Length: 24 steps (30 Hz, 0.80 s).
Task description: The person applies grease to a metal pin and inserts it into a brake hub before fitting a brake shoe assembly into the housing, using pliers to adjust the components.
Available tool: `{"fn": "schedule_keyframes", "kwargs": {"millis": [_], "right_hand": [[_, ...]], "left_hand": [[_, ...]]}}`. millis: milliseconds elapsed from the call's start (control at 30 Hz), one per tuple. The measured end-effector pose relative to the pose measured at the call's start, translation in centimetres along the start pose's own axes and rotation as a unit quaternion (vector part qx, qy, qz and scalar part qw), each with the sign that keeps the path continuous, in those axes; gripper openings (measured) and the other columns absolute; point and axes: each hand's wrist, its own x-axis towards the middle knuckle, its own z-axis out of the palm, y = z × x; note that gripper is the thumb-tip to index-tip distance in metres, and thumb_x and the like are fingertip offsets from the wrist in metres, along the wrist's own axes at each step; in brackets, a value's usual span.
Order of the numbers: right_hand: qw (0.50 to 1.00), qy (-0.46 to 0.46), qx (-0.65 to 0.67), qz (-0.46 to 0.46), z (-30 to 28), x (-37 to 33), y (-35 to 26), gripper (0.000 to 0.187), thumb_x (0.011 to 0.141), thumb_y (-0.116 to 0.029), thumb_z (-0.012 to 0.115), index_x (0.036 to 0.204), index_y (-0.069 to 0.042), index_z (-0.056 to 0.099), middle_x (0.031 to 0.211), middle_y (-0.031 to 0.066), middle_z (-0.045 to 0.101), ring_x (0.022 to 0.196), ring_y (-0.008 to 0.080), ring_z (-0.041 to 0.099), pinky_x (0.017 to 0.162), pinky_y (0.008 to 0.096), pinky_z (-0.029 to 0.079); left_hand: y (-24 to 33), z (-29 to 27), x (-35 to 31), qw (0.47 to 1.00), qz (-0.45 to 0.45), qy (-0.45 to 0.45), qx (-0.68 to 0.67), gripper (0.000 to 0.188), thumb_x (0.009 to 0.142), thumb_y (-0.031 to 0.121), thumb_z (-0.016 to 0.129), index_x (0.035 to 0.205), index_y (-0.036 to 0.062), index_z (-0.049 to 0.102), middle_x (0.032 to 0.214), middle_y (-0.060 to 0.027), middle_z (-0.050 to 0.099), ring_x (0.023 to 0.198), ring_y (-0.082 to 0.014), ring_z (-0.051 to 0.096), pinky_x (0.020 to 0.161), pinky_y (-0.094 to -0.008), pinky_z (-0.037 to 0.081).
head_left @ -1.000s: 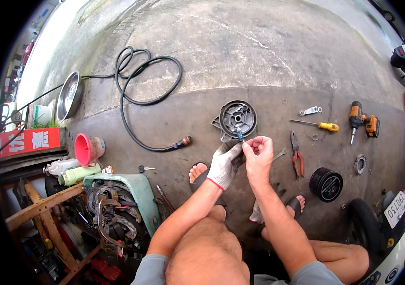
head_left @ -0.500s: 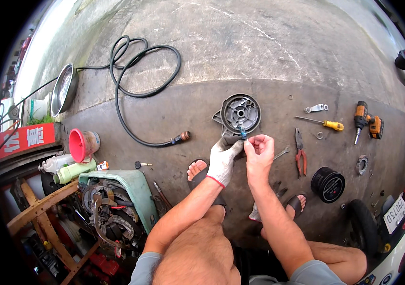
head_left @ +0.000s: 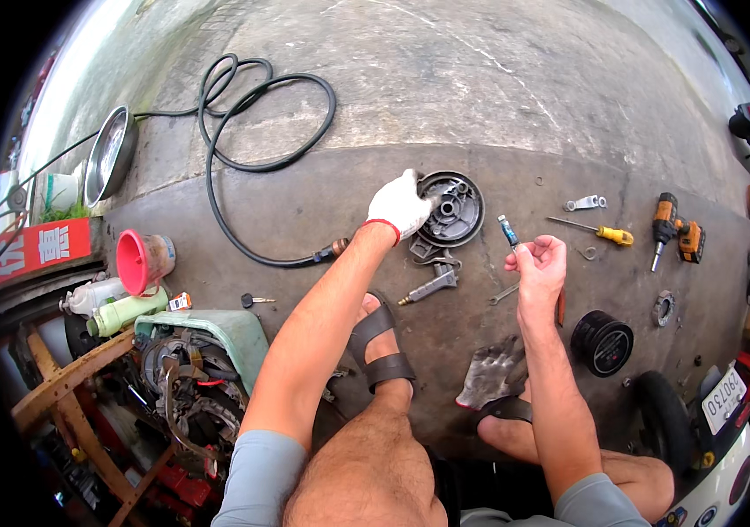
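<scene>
My left hand, in a white glove with a red cuff, grips the left rim of a round grey metal housing with a hub in its middle. The thumb side lies over the rim; some fingertips are hidden. My bare right hand is closed in a pinch around the lower end of a small slim tube with a blue label. It holds the tube tilted above the floor, to the right of the housing. Just below the housing lies a grey air blow gun with a brass-coloured end.
On the right lie a yellow screwdriver, a cordless impact driver, a ratchet-like tool and a black round canister. A dirty glove is by my foot. A black hose curls on the left, near a green bin of parts.
My hands have moved apart: the left went up and left onto the housing's rim, the right moved right with the tube. The blow gun and the dirty glove are now uncovered.
</scene>
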Motion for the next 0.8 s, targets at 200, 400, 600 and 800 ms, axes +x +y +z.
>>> {"fn": "schedule_keyframes", "kwargs": {"millis": [200, 400, 600, 800], "right_hand": [[0.999, -0.019, -0.034, -0.011, -0.6, 0.4, -0.3, 0.029, 0.091, 0.007, 0.061, 0.114, -0.001, 0.044, 0.091, 0.0095, 0.06, 0.072, 0.0141, 0.065, 0.062, 0.0271, 0.056], [0.998, -0.057, -0.029, -0.008, 1.5, 0.1, -0.8, 0.029, 0.091, 0.006, 0.061, 0.114, -0.002, 0.045, 0.093, 0.0079, 0.059, 0.072, 0.0124, 0.064, 0.063, 0.0255, 0.055], [0.997, -0.072, -0.04, 0.009, 2.3, 0.0, -1.3, 0.028, 0.091, 0.006, 0.06, 0.114, -0.002, 0.045, 0.092, 0.0085, 0.059, 0.071, 0.0123, 0.064, 0.061, 0.0255, 0.054], [0.997, -0.054, 0.004, 0.054, 2.7, 0.0, -1.2, 0.028, 0.091, 0.004, 0.061, 0.114, 0.0, 0.045, 0.092, 0.0107, 0.06, 0.071, 0.0141, 0.064, 0.06, 0.0275, 0.054]], "left_hand": [[1.9, 0.0, -3.4, 0.993, 0.031, 0.056, -0.099, 0.037, 0.085, 0.021, 0.071, 0.111, -0.0008, 0.056, 0.099, -0.0265, 0.068, 0.098, -0.0421, 0.067, 0.085, -0.0448, 0.053], [2.3, -0.1, -6.9, 0.98, 0.064, 0.124, -0.139, 0.026, 0.084, 0.012, 0.07, 0.101, 0.0019, 0.053, 0.09, -0.0246, 0.065, 0.09, -0.0455, 0.064, 0.076, -0.0481, 0.051], [2.5, 0.6, -8.3, 0.978, 0.078, 0.141, -0.135, 0.023, 0.083, 0.01, 0.07, 0.098, 0.0024, 0.054, 0.089, -0.0236, 0.064, 0.087, -0.045, 0.064, 0.073, -0.048, 0.051], [3.4, 1.0, -8.9, 0.962, 0.138, 0.201, -0.123, 0.017, 0.081, 0.007, 0.072, 0.092, 0.0049, 0.059, 0.086, -0.0175, 0.063, 0.081, -0.0396, 0.064, 0.07, -0.0433, 0.051]]}}
